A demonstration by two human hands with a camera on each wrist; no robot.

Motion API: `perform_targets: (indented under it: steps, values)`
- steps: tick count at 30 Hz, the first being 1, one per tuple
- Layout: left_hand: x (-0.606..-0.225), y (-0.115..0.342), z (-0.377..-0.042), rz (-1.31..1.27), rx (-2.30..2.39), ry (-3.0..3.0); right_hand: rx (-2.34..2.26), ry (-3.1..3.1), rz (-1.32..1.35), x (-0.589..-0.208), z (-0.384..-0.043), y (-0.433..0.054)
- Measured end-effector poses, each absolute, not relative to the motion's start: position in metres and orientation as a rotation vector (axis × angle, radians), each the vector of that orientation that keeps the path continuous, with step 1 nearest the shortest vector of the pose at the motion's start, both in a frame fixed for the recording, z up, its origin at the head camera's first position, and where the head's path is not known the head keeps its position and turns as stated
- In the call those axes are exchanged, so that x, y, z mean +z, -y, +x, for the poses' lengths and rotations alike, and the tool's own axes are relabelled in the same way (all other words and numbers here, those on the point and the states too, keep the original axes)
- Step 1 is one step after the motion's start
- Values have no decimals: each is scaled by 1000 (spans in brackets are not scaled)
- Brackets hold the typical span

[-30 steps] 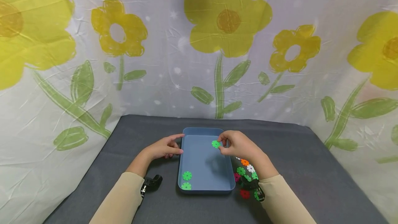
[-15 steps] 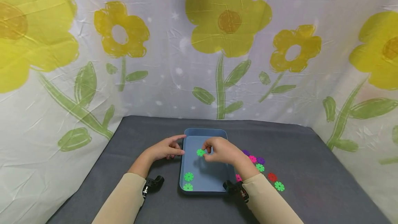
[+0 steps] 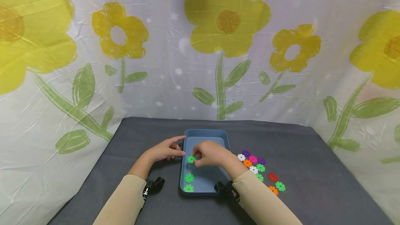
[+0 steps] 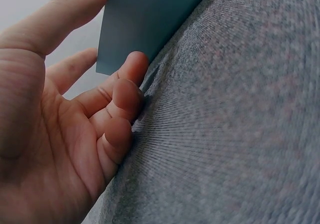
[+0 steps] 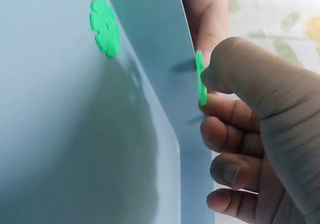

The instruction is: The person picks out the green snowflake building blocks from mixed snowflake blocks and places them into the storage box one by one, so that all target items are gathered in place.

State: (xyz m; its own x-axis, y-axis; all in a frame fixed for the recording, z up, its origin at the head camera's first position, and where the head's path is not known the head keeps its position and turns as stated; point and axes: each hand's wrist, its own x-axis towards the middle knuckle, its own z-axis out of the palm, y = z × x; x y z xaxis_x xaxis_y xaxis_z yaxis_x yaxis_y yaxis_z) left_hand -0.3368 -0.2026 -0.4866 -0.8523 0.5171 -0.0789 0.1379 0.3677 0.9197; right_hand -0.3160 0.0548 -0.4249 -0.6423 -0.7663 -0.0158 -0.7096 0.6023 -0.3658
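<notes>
My right hand (image 3: 210, 153) pinches a green notched plastic disc (image 3: 190, 159) over the left side of a blue rectangular tray (image 3: 204, 183). In the right wrist view the held disc (image 5: 201, 78) stands on edge between thumb and forefinger, close to the tray's wall. Two more green discs (image 3: 189, 177) lie inside, in the near left corner. Outside the tray, the thumb and forefinger of my left hand (image 3: 165, 149) reach straight to its left rim. In the left wrist view, that hand's other fingers (image 4: 120, 134) are bent beside the tray wall (image 4: 145, 23), against the grey cloth.
Right of the tray, a scatter of white, purple, pink, orange, red and green discs (image 3: 260, 167) lies on the dark grey tablecloth (image 3: 300, 155). My right forearm covers part of that side. A flower-printed curtain (image 3: 162, 89) hangs behind the table.
My right hand has carried the green disc leftward across the tray, from its far right side to its left side. More of the scattered discs now show. My left hand stays at the rim.
</notes>
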Motion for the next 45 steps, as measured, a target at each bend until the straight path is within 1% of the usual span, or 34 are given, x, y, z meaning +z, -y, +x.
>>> perform_targets:
  steps: [11, 17, 22, 31, 38, 45]
  values:
    - [-489, 201, -341, 597, 1484, -2279, -237, -2639, -1175, -432, -317, -41]
    - [-490, 198, -343, 602, 1483, -2279, -263, -2606, -1140, -433, -316, -42]
    - [-490, 196, -343, 614, 1482, -2274, -407, -2555, -1127, -431, -316, -47]
    - [-492, 197, -346, 593, 1471, -2292, -669, -2503, -1097, -410, -307, -71]
    - [-490, 198, -346, 567, 1450, -2316, -847, -2517, -1104, -392, -296, -101]
    - [-490, 203, -345, 567, 1452, -2314, -939, -2590, -1037, -382, -284, -130]
